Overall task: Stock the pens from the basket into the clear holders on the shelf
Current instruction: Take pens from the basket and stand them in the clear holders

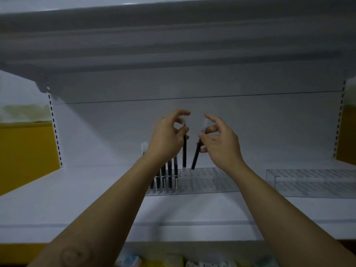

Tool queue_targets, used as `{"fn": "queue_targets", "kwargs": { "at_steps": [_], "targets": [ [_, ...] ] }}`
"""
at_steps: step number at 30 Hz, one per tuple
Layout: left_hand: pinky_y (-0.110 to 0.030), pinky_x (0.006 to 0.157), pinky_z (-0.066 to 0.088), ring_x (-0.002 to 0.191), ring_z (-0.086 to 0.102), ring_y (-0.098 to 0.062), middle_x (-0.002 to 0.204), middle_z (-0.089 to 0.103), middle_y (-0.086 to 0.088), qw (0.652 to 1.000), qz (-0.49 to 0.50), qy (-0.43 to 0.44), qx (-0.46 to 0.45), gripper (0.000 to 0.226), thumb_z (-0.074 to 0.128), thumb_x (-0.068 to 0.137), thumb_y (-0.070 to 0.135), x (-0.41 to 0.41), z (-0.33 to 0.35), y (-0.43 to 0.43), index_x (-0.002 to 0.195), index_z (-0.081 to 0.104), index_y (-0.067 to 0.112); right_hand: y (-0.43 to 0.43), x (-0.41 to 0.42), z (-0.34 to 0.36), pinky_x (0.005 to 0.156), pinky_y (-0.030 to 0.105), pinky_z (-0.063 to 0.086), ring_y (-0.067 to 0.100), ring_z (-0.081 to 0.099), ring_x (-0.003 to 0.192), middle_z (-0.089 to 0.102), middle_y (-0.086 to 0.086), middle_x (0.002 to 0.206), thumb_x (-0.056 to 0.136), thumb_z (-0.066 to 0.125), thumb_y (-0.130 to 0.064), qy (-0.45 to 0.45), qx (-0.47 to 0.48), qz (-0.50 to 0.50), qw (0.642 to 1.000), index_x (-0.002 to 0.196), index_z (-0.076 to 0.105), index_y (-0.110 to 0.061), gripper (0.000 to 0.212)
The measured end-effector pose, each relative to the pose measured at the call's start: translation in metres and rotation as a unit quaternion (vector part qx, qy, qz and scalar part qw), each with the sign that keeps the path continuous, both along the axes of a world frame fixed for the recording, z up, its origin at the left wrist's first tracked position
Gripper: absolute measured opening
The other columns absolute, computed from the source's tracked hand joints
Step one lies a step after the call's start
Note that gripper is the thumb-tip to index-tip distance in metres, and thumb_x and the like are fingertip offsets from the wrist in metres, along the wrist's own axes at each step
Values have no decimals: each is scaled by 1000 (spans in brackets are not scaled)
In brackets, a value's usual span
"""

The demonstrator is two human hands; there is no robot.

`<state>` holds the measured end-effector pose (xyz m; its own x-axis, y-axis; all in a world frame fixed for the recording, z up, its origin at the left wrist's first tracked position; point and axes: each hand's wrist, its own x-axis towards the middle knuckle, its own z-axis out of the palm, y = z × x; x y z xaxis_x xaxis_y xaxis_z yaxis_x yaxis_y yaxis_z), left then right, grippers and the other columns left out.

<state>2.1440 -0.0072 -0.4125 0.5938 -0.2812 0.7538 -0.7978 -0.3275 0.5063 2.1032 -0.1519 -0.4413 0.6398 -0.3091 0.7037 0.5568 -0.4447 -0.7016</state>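
A clear holder [208, 182] with a grid of holes stands on the white shelf [77, 199]. Several dark pens [165, 176] stand upright in its left end. My left hand [167, 137] pinches a dark pen [184, 151] with a pale cap, held upright with its tip just over the holder's top. My right hand [219, 143] pinches another dark pen [196, 157], tilted, its lower end at the holder's top right beside the first. The basket is out of view.
A second clear holder [312, 182] sits on the shelf at the right. An upper shelf [173, 45] overhangs the work space. Slotted uprights [55, 135] flank the bay. Yellow panels [25, 151] stand at both sides. Packaged goods [173, 261] lie below the shelf edge.
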Motion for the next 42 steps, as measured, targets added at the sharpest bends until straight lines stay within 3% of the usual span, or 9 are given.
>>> {"fn": "queue_targets", "kwargs": {
  "at_steps": [3,7,12,16,19,23,28,34,42],
  "targets": [
    [-29,73,58,78,67,-8,119,60,3,999,32,-23,11,33,61,93,15,14,-1,-4,122,55,29,-4,18,-3,63,30,60,20,67,77,58,-3,94,91,63,-11,-16,-14,-11,1000,133,49,-31,48],
    [-38,80,55,84,66,-15,105,63,3,996,66,-38,49,34,71,85,19,31,-5,-9,117,62,29,-6,39,-11,67,35,61,18,67,76,59,-6,91,91,64,-10,-11,-16,-7,1000,129,51,-30,45],
    [-41,77,55,85,65,-17,99,62,4,995,76,-26,52,35,75,82,23,44,-9,-11,115,63,29,-9,54,-19,68,34,61,17,67,76,59,-8,89,91,63,-9,-20,0,-6,1000,130,51,-29,45],
    [-29,70,55,76,65,-13,89,65,4,992,96,-25,77,35,78,78,28,49,-10,-10,110,64,24,-8,60,-20,67,32,60,16,67,75,59,-6,92,90,64,-12,10,-27,12,1000,127,53,-32,43],
    [-22,65,51,71,62,-5,81,67,8,984,108,-22,142,33,78,77,36,49,-9,-8,105,66,24,-5,60,-28,71,30,57,12,63,75,59,-8,94,89,66,-14,62,-126,8,990,127,53,-32,44],
    [-42,93,50,95,64,-13,104,70,11,966,100,-13,238,37,70,86,32,48,-8,-3,122,62,31,-7,53,-37,75,29,55,8,62,78,59,-11,95,92,62,-20,125,-225,-19,966,140,38,-42,57],
    [-45,94,49,91,65,-13,93,72,11,966,131,-33,222,29,66,89,25,50,-8,1,119,64,29,-4,44,-40,70,25,53,10,63,75,60,-11,87,96,54,-17,135,-271,-37,952,142,25,-51,64],
    [-43,86,53,78,66,-13,83,71,6,970,123,20,207,30,76,80,33,49,-3,-4,107,66,23,0,38,-41,74,30,54,13,62,74,64,-5,82,95,53,-13,149,-268,-48,951,144,19,-50,71],
    [-46,107,32,109,57,-19,113,65,4,928,207,-67,301,38,66,86,44,41,-13,-6,116,60,23,8,28,-48,80,37,56,15,62,79,64,-4,88,87,57,-6,166,-257,-60,950,150,11,-44,87]
  ]
}}
